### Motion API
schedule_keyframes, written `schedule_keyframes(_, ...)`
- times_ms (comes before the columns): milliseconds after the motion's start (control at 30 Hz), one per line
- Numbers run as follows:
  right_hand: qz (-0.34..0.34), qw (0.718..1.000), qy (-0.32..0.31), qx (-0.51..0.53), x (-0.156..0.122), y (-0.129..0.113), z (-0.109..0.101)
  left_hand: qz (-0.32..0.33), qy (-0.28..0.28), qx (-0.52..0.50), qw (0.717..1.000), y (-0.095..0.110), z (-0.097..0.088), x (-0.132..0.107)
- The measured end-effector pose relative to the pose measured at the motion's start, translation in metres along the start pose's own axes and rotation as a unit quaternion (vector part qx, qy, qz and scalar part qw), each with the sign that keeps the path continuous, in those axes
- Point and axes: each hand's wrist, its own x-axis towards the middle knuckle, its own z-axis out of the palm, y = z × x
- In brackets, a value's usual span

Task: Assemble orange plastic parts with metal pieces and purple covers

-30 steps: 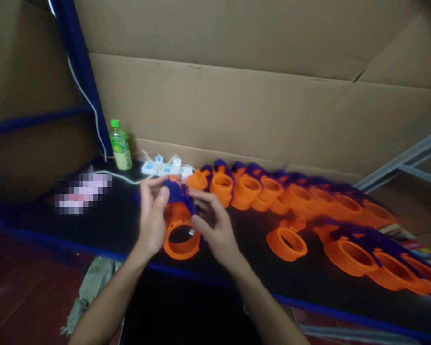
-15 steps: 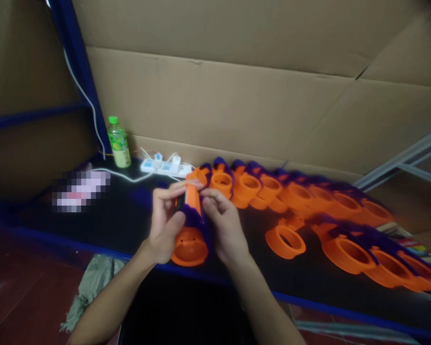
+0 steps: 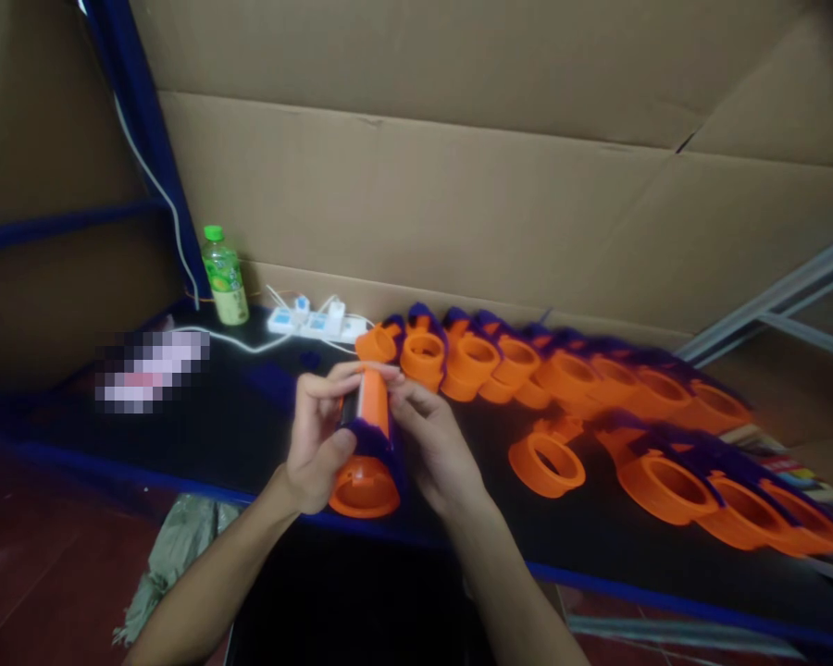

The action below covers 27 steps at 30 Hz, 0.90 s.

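Above the near edge of the desk I see both hands holding 1 orange and purple flashlight, lifted clear of the dark surface. Its wide orange head points toward me and down, and its orange handle tips away toward the cardboard wall. My left hand wraps the left side of the flashlight, thumb laid across the purple collar, fingers curled around the handle and pressed to it. My right hand is on the right side, its fingers pinching the top of the handle, where the fingertips of both hands nearly meet.

Behind the hands, a row of matching orange and purple flashlights lies along the back of the desk, stretching off to the right. Nearer me on the right, 1 loose orange ring sits on the desk, with more flashlights just beside it. At the back left, a green-capped bottle stands upright, near a white power strip with plugs and a white cable running left.
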Motion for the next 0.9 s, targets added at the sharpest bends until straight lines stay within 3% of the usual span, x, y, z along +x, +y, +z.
schedule_keyframes(133,-0.024,0.998,0.013,-0.063,0.002,-0.001,0.0,0.005,0.018,0.0,1.0,-0.005,0.003,0.002)
schedule_keyframes(200,-0.076,0.986,0.032,-0.148,-0.002,-0.003,-0.002,-0.002,0.04,0.013,0.999,-0.01,0.003,0.004)
schedule_keyframes(333,-0.224,0.902,0.061,-0.363,-0.029,0.0,-0.01,-0.063,0.147,0.044,0.986,-0.017,0.005,0.003)
schedule_keyframes(433,-0.254,0.824,0.018,-0.507,-0.055,0.012,-0.021,-0.144,0.216,0.018,0.965,-0.021,0.012,-0.001)
schedule_keyframes(500,-0.274,0.776,0.035,-0.567,-0.069,0.02,-0.032,-0.2,0.203,-0.014,0.958,-0.025,0.02,-0.006)
schedule_keyframes(600,-0.283,0.742,0.09,-0.601,-0.085,0.018,-0.056,-0.241,0.125,-0.026,0.962,-0.031,0.029,-0.012)
schedule_keyframes(667,-0.288,0.712,0.142,-0.624,-0.097,0.004,-0.075,-0.242,0.082,-0.001,0.967,-0.035,0.03,-0.014)
schedule_keyframes(767,-0.275,0.635,0.262,-0.673,-0.12,-0.023,-0.111,-0.242,0.059,0.042,0.968,-0.037,0.022,-0.011)
schedule_keyframes(833,-0.232,0.585,0.335,-0.701,-0.135,-0.038,-0.139,-0.241,0.066,0.045,0.967,-0.035,0.015,-0.007)
schedule_keyframes(900,-0.189,0.55,0.367,-0.726,-0.146,-0.046,-0.171,-0.243,0.066,0.046,0.967,-0.034,0.009,-0.002)
